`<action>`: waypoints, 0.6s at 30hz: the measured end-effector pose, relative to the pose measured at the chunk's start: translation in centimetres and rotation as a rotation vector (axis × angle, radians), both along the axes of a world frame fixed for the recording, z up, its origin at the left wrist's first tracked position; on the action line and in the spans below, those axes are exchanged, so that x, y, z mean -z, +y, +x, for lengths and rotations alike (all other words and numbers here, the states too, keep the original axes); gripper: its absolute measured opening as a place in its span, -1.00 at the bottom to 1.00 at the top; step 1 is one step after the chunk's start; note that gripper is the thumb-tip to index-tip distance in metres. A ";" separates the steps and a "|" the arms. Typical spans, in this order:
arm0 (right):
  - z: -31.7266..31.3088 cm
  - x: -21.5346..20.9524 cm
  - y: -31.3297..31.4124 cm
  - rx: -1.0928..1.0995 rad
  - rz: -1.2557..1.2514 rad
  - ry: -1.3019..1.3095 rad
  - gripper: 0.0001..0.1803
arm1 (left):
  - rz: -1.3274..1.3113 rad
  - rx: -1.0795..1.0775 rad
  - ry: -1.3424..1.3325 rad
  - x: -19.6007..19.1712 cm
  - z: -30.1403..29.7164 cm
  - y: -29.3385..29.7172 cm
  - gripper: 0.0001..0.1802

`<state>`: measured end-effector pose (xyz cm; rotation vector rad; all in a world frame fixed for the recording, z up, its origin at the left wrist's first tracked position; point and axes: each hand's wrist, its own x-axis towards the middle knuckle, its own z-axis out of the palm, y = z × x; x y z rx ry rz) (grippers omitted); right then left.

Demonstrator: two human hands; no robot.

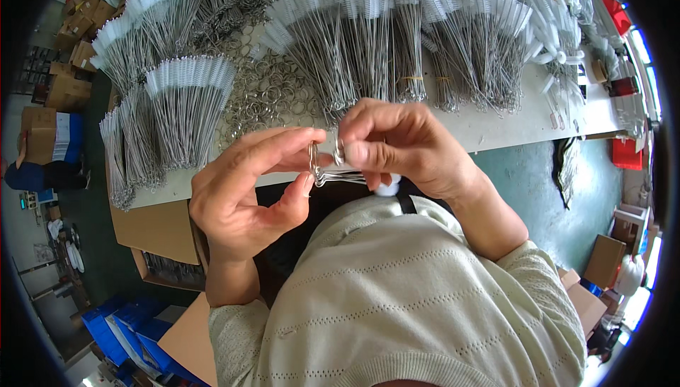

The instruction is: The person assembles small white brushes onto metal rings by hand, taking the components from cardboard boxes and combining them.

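From my end I see a workshop: the long surface [453,130] is crowded with bundles of identical white-bristled wire brushes [188,100] and a spread of loose metal rings [269,96], quantities that suit production. Left of the surface I make out stacked cardboard boxes [69,91] and another person [46,176]; right of the surface, I see a plain green floor [524,181] and more cartons [604,261].

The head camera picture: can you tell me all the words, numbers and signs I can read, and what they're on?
None that I can read.
Brushes: no writing shows.
Pile of rings: no writing shows.
Shirt: no writing shows.
Cardboard boxes at the left: too small and blurred to tell.
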<state>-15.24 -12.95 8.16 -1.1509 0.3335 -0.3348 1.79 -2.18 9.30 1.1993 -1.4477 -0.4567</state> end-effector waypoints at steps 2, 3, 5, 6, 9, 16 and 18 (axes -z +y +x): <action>0.3 -1.3 0.3 0.101 0.066 0.014 -0.79 | -0.127 -0.062 -0.086 -0.3 -0.3 0.0 -0.68; 0.6 -1.7 0.7 0.133 0.015 -0.016 -0.79 | -0.125 -0.061 -0.086 -0.4 -0.5 0.0 -0.68; 0.9 -2.4 1.0 0.127 0.011 -0.026 -0.79 | -0.142 -0.118 -0.057 -0.8 -0.7 0.0 -0.67; 1.1 -2.6 1.1 0.121 0.006 -0.035 -0.80 | -0.141 -0.120 -0.059 -0.9 -0.7 0.0 -0.67; 1.1 -2.3 0.9 0.142 -0.034 -0.052 -0.80 | -0.149 -0.120 -0.105 -0.8 -0.4 -0.4 -0.68; 0.9 -2.7 0.3 0.115 -0.158 0.020 -0.83 | -0.118 -0.013 -0.119 -1.8 0.2 -0.7 -0.71; 0.8 -2.1 0.2 0.111 -0.177 -0.022 -0.84 | -0.112 0.002 -0.105 -1.7 0.2 -0.8 -0.71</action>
